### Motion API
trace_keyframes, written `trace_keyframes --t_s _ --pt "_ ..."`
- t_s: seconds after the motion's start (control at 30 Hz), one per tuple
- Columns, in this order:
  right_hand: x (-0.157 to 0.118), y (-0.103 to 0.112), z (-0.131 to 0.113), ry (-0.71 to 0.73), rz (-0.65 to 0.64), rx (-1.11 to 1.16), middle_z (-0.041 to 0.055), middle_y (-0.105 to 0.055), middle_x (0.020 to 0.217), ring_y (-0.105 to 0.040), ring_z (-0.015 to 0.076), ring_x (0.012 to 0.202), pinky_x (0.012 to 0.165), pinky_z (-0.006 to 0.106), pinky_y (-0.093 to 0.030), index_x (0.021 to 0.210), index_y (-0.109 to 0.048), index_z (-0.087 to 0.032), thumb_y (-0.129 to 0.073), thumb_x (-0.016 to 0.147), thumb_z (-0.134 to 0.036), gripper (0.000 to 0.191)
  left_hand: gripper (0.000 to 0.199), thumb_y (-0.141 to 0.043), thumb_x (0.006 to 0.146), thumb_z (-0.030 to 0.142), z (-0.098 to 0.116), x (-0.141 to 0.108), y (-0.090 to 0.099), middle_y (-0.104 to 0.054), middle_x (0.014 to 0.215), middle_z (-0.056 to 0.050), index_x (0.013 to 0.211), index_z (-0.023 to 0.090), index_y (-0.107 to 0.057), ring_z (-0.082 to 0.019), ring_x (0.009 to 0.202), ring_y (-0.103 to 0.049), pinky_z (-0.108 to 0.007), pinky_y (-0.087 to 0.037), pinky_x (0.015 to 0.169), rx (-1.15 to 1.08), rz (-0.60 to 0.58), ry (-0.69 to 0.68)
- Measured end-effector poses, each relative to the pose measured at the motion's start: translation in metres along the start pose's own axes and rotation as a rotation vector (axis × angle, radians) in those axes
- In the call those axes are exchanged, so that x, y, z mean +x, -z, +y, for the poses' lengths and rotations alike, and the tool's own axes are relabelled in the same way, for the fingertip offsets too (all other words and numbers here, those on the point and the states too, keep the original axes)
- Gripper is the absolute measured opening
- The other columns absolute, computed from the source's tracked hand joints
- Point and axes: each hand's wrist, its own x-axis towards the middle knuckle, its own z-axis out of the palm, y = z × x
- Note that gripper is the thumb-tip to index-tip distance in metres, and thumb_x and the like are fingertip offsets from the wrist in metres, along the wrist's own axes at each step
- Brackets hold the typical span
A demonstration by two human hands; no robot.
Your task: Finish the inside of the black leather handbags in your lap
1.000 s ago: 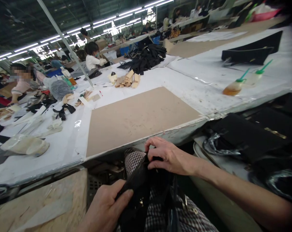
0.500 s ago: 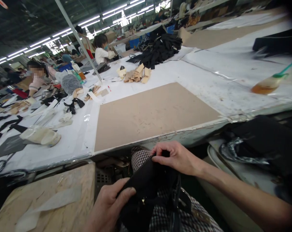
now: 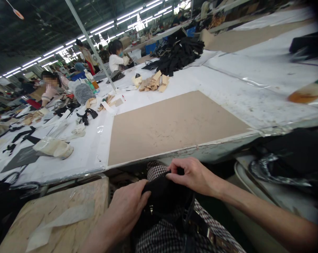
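A black fabric piece [image 3: 162,196], perhaps a bag, lies over my lap on checked cloth [image 3: 159,237]. My left hand [image 3: 128,198] grips its left edge, thumb on top and fingers bent over the rim. Farther right, my right hand [image 3: 189,174] pinches the upper edge between thumb and index finger. Small metal parts and dark straps show on the lower part of the black piece. Both hands are just below the front edge of the white table [image 3: 95,154].
A brown board [image 3: 172,123] lies on the table. Tan pieces [image 3: 155,82] and black fabric [image 3: 178,51] are piled behind it. At right is a bottle of amber liquid [image 3: 306,94]; at lower left, a wooden surface [image 3: 77,189]. People sit across the table.
My left hand has moved up along the black fabric's edge, closer to my right hand, which keeps its pinch. The whole view has shifted slightly, moving the table scene rightward.
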Motion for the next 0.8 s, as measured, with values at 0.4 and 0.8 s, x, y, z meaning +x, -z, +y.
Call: trace_keyframes --t_s 0.4,0.8 --pt "-0.004 0.003 0.0 -0.031 -0.037 -0.016 -0.0026 -0.064 0.065 -0.056 0.0132 0.061 0.059 0.024 -0.036 0.066 -0.059 -0.02 -0.066 0.081 -0.028 0.018 0.037 -0.035 0.099 0.033 0.022 0.044 -0.007 -0.066 0.068 -0.004 0.077 0.02 -0.062 -0.018 0.061 -0.06 -0.026 -0.032 0.058 0.174 -0.066 -0.055" --pt "0.0 -0.001 0.006 -0.042 -0.038 -0.026 -0.0036 -0.062 0.065 -0.054 0.0127 0.063 0.059 0.024 -0.034 0.069 -0.06 -0.019 -0.068 0.081 -0.028 0.017 0.028 -0.051 0.092 0.024 0.018 0.017 0.005 -0.071 0.109 0.0 0.117 0.028 -0.062 -0.02 0.098 -0.065 -0.025 -0.043 0.081 -0.107 -0.034 -0.016"
